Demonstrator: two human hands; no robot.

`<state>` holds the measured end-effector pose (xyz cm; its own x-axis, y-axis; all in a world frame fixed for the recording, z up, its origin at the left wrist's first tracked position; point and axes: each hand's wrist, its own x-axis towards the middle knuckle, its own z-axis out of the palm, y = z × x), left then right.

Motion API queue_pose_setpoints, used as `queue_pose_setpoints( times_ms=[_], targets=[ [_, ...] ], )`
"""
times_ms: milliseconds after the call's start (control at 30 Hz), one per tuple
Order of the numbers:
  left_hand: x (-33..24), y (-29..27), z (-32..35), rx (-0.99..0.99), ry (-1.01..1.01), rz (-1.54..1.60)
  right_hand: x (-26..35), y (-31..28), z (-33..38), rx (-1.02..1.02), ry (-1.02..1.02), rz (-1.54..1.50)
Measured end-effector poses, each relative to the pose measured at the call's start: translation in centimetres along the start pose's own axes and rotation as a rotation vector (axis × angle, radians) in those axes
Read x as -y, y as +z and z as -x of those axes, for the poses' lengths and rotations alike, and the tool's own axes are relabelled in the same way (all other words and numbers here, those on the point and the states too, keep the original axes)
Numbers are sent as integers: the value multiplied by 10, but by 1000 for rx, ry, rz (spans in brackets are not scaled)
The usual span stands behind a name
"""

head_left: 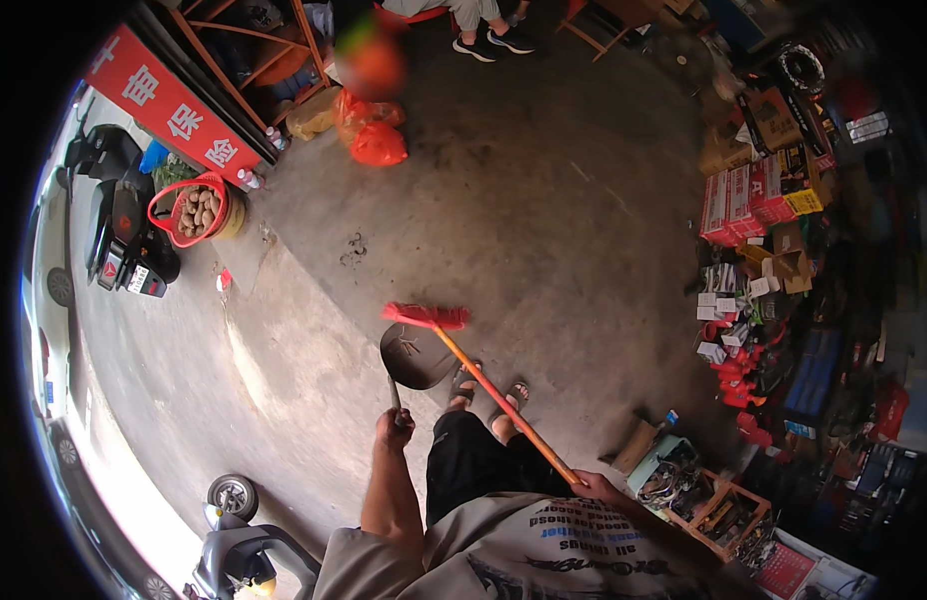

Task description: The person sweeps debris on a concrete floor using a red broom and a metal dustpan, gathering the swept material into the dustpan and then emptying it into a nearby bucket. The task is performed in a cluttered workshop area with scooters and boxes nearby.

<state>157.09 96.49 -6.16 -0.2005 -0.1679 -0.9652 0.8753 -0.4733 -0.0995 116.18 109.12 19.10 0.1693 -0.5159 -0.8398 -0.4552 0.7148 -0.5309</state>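
My left hand (395, 428) is closed around the handle of a dark, rounded dustpan (414, 365), which is low by the floor in front of my feet. Some thin, stick-like bits lie in the pan. In my right hand (592, 486) is the end of the orange handle of a broom (504, 405). The broom slants away to the left, and its red bristle head (426, 317) rests at the far rim of the dustpan. My sandalled feet stand just right of the pan.
A small dark pile of debris (354, 250) lies farther out on the concrete floor. Orange-red plastic bags (379, 143) and a red basket of potatoes (197, 212) stand to the far left. Boxes (734, 205) and parts crowd the right. A seated person's shoes (494, 45) show at the top.
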Motion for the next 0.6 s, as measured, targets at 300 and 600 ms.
queue_pose_setpoints(
  times_ms=[300, 600],
  targets=[
    [-20, 8, 6, -96, -100, -479, 35, -19, 66, -32, 153, -370],
    [-21, 7, 29, 21, -108, -338, 14, -57, -36, -615, -130, 161]
  ],
)
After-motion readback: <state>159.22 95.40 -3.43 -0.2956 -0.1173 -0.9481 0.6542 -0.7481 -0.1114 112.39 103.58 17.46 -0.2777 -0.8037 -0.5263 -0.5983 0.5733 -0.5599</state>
